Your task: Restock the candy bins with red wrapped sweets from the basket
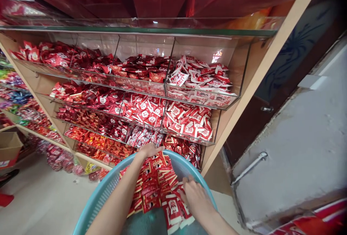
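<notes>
A round turquoise plastic basket [93, 200] is in front of me, holding small red packets with gold print [151, 188] in overlapping rows. My left hand [150, 150] is at the basket's far rim, its thumb pointing right and its fingers closed over the rim, partly hidden. Inside the basket on the right, my right hand [195, 194] is slightly blurred. Its bent fingers close on the edge of a bunch of red-and-white packets [173, 211]; the fingertips are partly hidden. Part of the turquoise basket floor shows near me.
Wooden shelving with glass-fronted bins [200, 97] rises ahead, filled with red packets. Big red boxes [162, 0] stand on the glass shelf above. On the right are a dark door [260, 101] and a grey wall [298, 148]. A cardboard box [9, 146] sits at left.
</notes>
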{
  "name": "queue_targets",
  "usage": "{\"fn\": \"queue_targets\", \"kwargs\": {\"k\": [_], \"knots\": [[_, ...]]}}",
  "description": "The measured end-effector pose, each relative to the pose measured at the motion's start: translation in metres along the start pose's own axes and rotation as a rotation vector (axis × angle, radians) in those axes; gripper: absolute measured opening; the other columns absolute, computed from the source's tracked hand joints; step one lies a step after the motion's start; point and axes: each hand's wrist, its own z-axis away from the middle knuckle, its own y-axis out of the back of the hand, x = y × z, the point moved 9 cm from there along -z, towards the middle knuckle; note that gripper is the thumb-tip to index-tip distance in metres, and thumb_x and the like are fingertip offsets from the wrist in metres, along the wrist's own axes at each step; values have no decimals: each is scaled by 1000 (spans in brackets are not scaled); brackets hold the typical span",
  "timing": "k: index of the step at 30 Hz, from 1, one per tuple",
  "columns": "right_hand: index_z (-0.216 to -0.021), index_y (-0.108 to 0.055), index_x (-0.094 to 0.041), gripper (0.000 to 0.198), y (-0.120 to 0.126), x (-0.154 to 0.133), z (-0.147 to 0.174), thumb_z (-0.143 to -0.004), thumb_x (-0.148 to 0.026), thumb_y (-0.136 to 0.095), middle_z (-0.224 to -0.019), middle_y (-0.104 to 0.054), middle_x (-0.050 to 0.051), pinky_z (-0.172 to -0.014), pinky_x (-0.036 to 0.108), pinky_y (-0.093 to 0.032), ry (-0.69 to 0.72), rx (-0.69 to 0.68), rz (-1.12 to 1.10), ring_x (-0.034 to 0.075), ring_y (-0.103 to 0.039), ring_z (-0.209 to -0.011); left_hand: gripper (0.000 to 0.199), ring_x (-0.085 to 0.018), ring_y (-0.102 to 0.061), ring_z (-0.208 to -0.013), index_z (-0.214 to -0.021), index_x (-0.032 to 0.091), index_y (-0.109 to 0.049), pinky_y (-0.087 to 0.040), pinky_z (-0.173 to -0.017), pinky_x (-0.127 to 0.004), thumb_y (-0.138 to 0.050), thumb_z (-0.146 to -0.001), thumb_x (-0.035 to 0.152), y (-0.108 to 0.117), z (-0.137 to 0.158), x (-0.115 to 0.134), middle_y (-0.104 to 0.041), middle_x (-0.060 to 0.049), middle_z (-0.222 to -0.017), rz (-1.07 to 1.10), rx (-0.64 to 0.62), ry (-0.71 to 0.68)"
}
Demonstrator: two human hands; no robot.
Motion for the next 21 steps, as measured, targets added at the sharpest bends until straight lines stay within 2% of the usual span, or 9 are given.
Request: {"fn": "queue_targets", "kwargs": {"k": [2,5,8,11,13,16,21], "knots": [[-107,-56,-12,27,23,4,-1,-88,-24,-41,-111,-59,17,-71,33,-46,4,91,11,26,-64,-87,70,-30,-60,-90,-71,18,-65,-44,-81,-40,-28,-72,78,0,0,1,-66,-12,-88,2,3,-12],[-98,-55,-16,25,78,12,-2,-92,-29,-35,-98,-60,12,-64,30,-44,47,302,-24,22,-63,-78,71,-30,-60,-91,-72,18,-66,-43,-82,-39,-28,-71,78,0,1,4,-65,-12,-90,1,-3,-26],[-92,-53,-18,21,134,18,-10,-92,-24,-33,-92,-59,8,-68,28,-42,171,508,-99,18,-61,-79,73,-30,-60,-93,-76,18,-68,-43,-83,-38,-28,-70,79,0,1,5,-65,-13,-91,-2,-10,-27],[-97,-52,-18,16,169,26,-30,-90,-19,-38,-98,-58,7,-74,28,-42,245,640,-128,17,-58,-84,73,-31,-59,-95,-79,18,-69,-43,-84,-39,-29,-70,80,0,2,5,-65,-13,-93,4,-5,-23],[-102,-52,-19,17,176,30,-49,-87,-19,-44,-103,-58,7,-76,29,-41,280,647,-114,18,-57,-89,73,-31,-59,-96,-79,19,-69,-43,-84,-39,-28,-71,79,0,1,5,-65,-13,-95,6,-5,-35],[-104,-53,-21,22,171,35,-76,-82,-22,-54,-104,-60,6,-79,30,-40,310,556,-99,20,-54,-97,72,-31,-59,-94,-79,19,-68,-43,-83,-39,-28,-72,78,-1,1,3,-65,-13,-93,7,-7,-33],[-94,-53,-21,24,162,51,-103,-73,-21,-64,-93,-63,4,-72,26,-40,265,426,-158,18,-57,-85,68,-30,-59,-94,-74,19,-67,-43,-81,-37,-30,-72,77,0,4,-1,-66,-11,-89,14,4,-3]]}}
